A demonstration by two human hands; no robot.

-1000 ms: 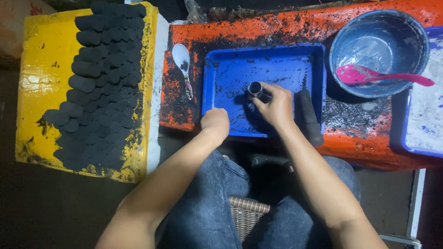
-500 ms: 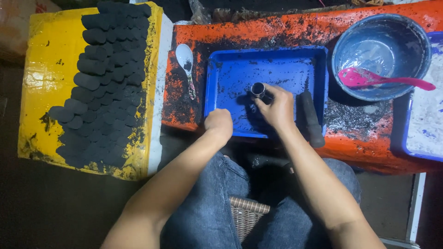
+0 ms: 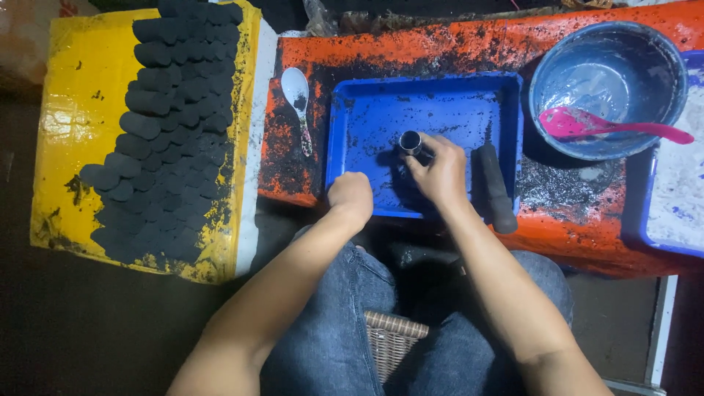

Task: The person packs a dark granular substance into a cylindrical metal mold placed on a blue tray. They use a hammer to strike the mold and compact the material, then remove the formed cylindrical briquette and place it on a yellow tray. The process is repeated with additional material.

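My right hand (image 3: pixel 440 170) grips a short metal tube (image 3: pixel 410 140) that stands upright in a blue tray (image 3: pixel 440 99) smeared with black powder. My left hand (image 3: pixel 351 194) is a closed fist resting on the tray's near left corner, and I cannot see anything in it. A black cylindrical rod (image 3: pixel 494 188) lies on the tray's right rim, just right of my right hand.
Rows of black cylindrical briquettes (image 3: pixel 169 125) lie on a yellow board (image 3: pixel 70 125) at the left. A white spoon (image 3: pixel 297 99) lies on the orange table (image 3: pixel 579 220). A grey bowl (image 3: pixel 606 84) with a pink spoon (image 3: pixel 609 126) stands at the right, beside a tray of white powder (image 3: pixel 678 176).
The hands have barely moved: the right hand keeps hold of the metal tube and the left fist stays at the tray's corner. The view has shifted slightly.
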